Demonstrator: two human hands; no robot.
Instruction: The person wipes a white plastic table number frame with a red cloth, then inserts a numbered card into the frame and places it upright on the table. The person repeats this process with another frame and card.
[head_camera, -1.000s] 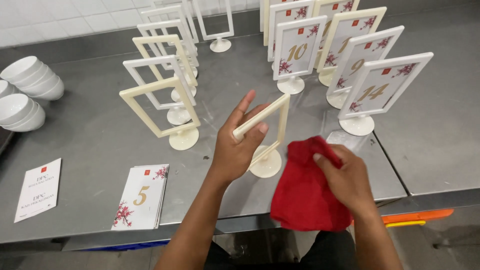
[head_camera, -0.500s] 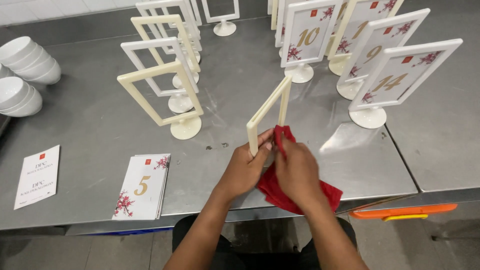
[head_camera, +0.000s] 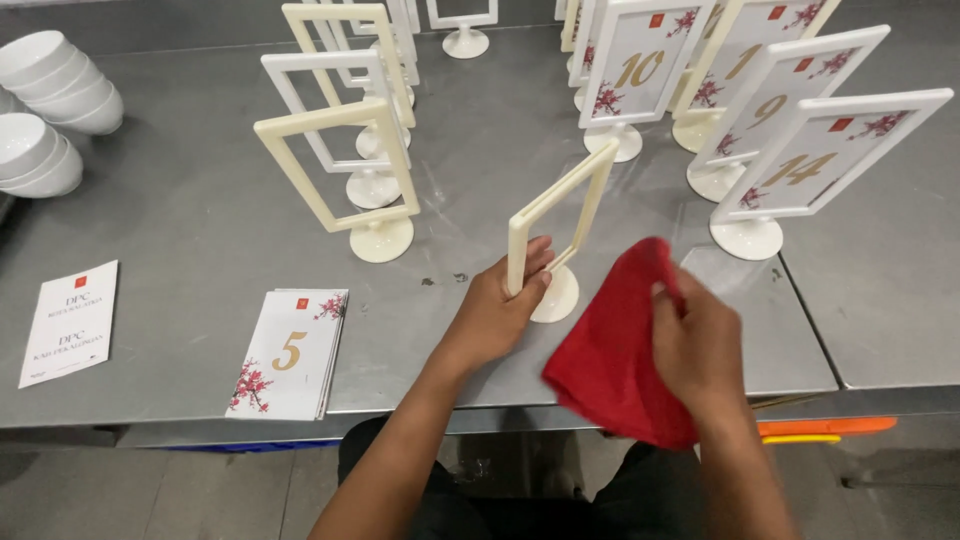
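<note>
Right hand pulled red cloth off frame; steel table.

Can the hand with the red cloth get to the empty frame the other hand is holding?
Probably yes. The right hand with the red cloth is right beside the cream frame held by the left hand, with nothing between them.

**Hands at an empty card frame**

The left hand grips the lower edge of an empty cream frame standing on the steel table. The right hand holds a red cloth just beside it. Number cards lie nearby.
</note>
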